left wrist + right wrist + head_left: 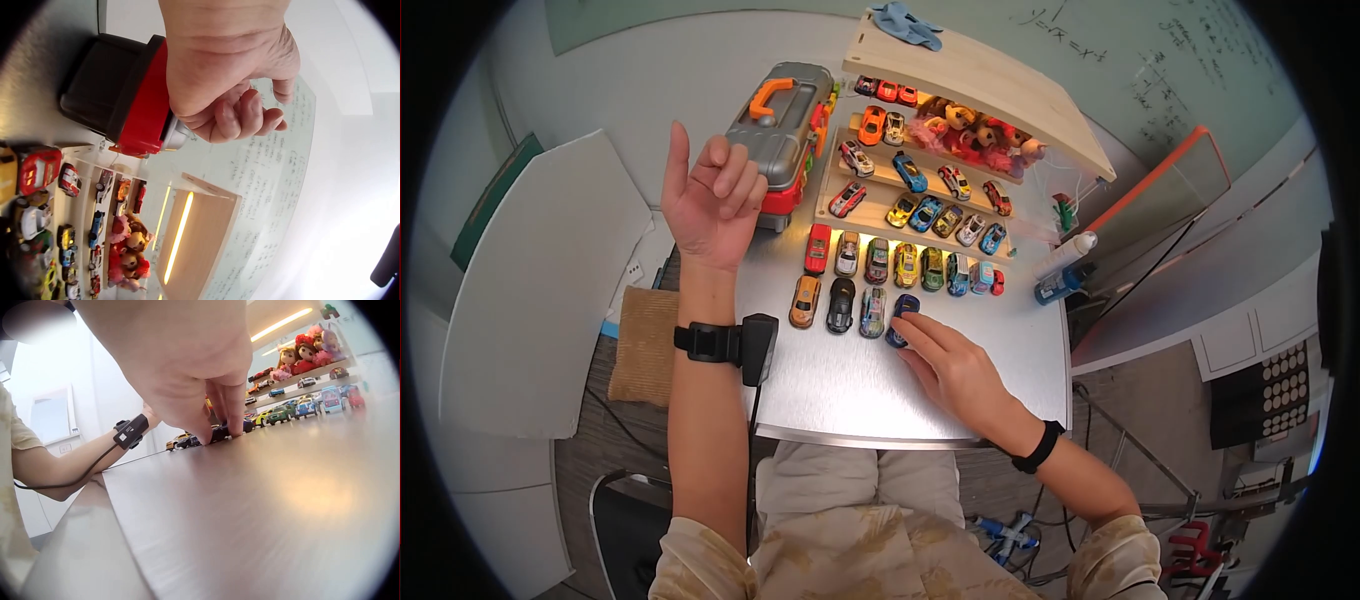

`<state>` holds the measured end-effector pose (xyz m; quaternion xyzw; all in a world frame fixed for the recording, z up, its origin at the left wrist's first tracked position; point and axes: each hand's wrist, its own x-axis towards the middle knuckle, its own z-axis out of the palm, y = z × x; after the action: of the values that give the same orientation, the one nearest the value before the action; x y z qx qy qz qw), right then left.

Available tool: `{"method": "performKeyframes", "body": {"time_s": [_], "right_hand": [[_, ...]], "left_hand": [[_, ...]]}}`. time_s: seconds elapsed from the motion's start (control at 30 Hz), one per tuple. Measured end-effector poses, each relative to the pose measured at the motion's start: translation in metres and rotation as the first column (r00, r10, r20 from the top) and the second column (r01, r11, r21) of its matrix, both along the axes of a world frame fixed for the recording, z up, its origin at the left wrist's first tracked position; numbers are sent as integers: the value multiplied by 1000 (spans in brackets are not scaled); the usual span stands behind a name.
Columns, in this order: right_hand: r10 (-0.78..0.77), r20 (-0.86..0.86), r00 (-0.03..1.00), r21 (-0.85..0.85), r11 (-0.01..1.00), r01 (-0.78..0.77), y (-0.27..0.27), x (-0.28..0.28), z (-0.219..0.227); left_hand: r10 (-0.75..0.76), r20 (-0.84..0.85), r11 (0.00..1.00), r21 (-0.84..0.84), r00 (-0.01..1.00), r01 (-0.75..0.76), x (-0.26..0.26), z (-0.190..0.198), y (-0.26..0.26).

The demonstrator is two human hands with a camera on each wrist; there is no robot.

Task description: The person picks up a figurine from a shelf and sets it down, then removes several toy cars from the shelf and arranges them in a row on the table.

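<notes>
My right hand (pixel 967 377) pinches a dark blue toy car (pixel 903 308) between thumb and fingers, at the right end of the front row on the silver tabletop. Left of it in that row stand a silver patterned car (pixel 873 312), a black car (pixel 840 305) and an orange car (pixel 804 302). In the right wrist view, the fingers come down over the dark car, low at the table surface. My left hand (pixel 718 200) is raised in the air beside the grey toolbox (pixel 785 135), palm up, its fingers loosely curled with nothing in them.
Behind the front row runs another row of toy cars, including a red car (pixel 818 249). A lit wooden tiered shelf (pixel 840 200) holds more cars and several dolls (pixel 975 135). A white bottle (pixel 1068 252) and a blue bottle (pixel 1062 285) stand at the right edge.
</notes>
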<state>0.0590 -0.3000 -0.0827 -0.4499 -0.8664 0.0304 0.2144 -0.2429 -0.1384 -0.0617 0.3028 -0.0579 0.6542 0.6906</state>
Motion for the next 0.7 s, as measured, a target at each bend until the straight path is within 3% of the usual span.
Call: {"method": "performKeyframes", "body": {"time_s": [0.7], "right_hand": [[61,-3,998,-84,995,-61,6,14,-5]], "left_hand": [[6,4,1000,-20,1000,-6,1,1,-1]]}}
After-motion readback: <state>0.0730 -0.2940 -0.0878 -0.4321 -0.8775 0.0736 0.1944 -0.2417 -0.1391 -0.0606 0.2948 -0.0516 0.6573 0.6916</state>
